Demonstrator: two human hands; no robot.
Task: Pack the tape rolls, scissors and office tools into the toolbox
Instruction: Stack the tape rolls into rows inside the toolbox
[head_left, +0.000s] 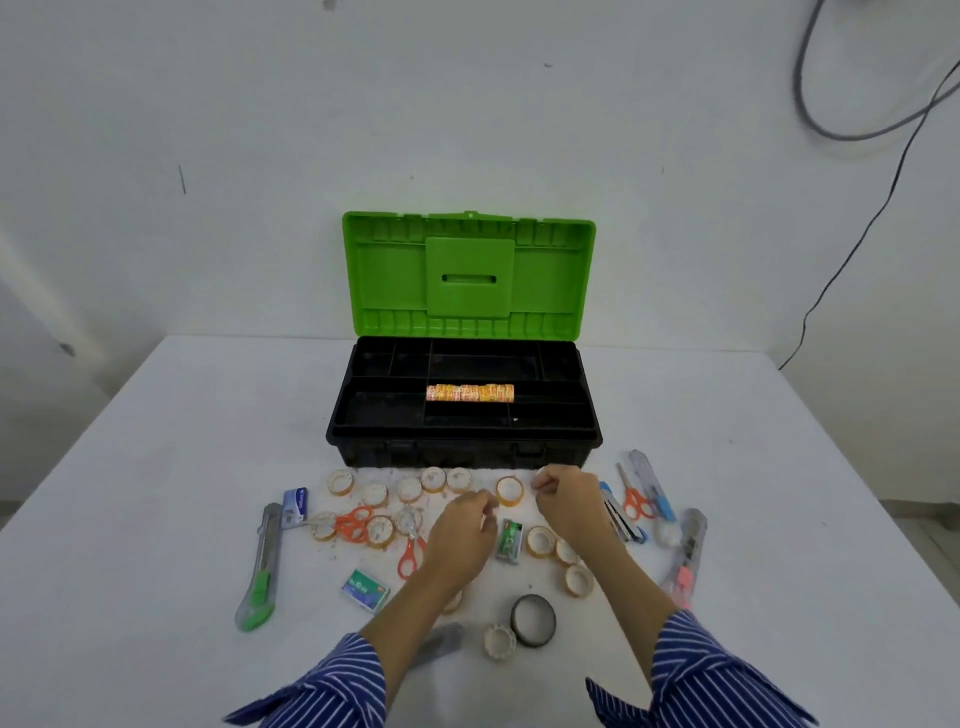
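The toolbox (363, 415) stands open at the table's middle, its green lid (384, 270) upright and a row of orange-patterned tape rolls (470, 393) lying in its black tray. Several small tape rolls (409, 488) lie scattered in front of it. My left hand (462, 535) hovers with curled fingers just left of one upright tape roll (510, 491), and nothing shows in its grip. My right hand (569, 499) curls its fingers over a pale small roll (541, 474) to the right of that one. Orange scissors (353, 524), red scissors (410, 556) and a third pair (635, 499) lie nearby.
A green utility knife (260, 571) and a blue staple box (294, 506) lie at left. A green staple box (365, 590) and a green stapler (509, 540) sit near my arms, a black tape ring (532, 621) closer to me. Knives and a stapler (621, 519) lie at right.
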